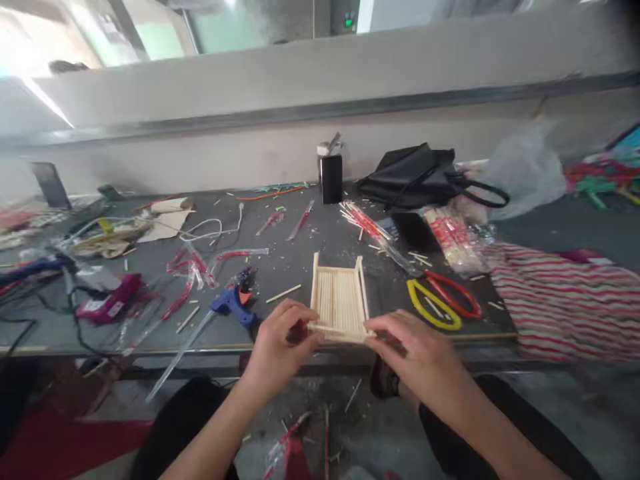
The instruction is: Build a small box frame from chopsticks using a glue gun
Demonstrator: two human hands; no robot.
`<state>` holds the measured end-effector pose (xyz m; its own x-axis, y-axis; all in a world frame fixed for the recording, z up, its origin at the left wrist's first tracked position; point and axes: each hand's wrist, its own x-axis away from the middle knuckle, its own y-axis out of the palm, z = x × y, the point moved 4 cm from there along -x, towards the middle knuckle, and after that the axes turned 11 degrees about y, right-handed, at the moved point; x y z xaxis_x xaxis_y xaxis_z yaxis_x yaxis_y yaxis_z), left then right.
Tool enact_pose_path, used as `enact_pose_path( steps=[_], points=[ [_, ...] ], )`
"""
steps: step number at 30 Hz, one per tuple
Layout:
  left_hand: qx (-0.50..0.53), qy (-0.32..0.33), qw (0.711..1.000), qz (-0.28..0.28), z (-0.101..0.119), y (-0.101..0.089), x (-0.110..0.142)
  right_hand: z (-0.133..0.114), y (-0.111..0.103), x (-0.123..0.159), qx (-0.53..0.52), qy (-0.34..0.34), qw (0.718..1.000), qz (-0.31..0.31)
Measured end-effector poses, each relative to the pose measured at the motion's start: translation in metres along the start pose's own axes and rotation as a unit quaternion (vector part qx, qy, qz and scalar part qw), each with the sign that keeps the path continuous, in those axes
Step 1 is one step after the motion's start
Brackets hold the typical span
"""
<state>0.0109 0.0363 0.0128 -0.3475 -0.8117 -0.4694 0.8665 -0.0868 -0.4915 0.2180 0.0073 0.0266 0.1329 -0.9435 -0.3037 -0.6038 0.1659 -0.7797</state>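
A small tray-like frame of pale wooden sticks (340, 300) rests at the front of the dark table, its base made of several sticks side by side. Two short posts rise at its far corners. My left hand (287, 333) pinches its near left corner between thumb and fingers. At the near right corner my right hand (405, 343) grips it the same way. A blue glue gun (233, 303) with a clear glue stick lies left of my left hand. Near it is one loose wooden stick (283, 293). Pliers or scissors with yellow and red handles (435, 305) lie beyond my right hand.
A black bag (415, 177) and a black-fronted container (331, 179) stand against the wall. Packs of sticks (453, 240), a dark phone (414, 231) and a striped cloth (570, 300) lie right. Plastic wrappers (190, 267), a white cable (215, 230) and a magenta box (110, 298) lie left.
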Motion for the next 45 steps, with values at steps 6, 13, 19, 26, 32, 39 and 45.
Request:
enact_pose_path(
  steps=[6,13,19,26,32,39,45],
  points=[
    [-0.004,0.011,1.000,-0.005,-0.001,-0.001,0.000,0.002,0.002,-0.005,-0.014,0.016,1.000,-0.002],
    [0.000,0.016,1.000,-0.010,0.000,-0.001,0.000,0.005,0.000,-0.007,-0.022,0.025,0.999,-0.002],
    [0.001,0.014,1.000,-0.013,0.000,-0.001,-0.001,0.004,0.001,-0.012,-0.028,0.031,0.999,-0.009],
    [0.001,0.014,1.000,-0.006,-0.001,0.000,-0.002,0.005,-0.001,-0.014,-0.027,0.045,0.998,-0.019],
    [-0.007,0.011,1.000,-0.013,-0.001,0.000,-0.002,0.010,0.002,-0.014,-0.038,0.090,0.995,-0.028],
    [-0.013,-0.008,1.000,-0.011,-0.005,-0.001,0.003,0.014,0.003,-0.013,-0.051,0.103,0.993,-0.028],
    [-0.003,-0.003,1.000,-0.014,-0.007,0.000,0.004,0.014,0.000,-0.013,-0.040,0.092,0.995,-0.028]
  ],
)
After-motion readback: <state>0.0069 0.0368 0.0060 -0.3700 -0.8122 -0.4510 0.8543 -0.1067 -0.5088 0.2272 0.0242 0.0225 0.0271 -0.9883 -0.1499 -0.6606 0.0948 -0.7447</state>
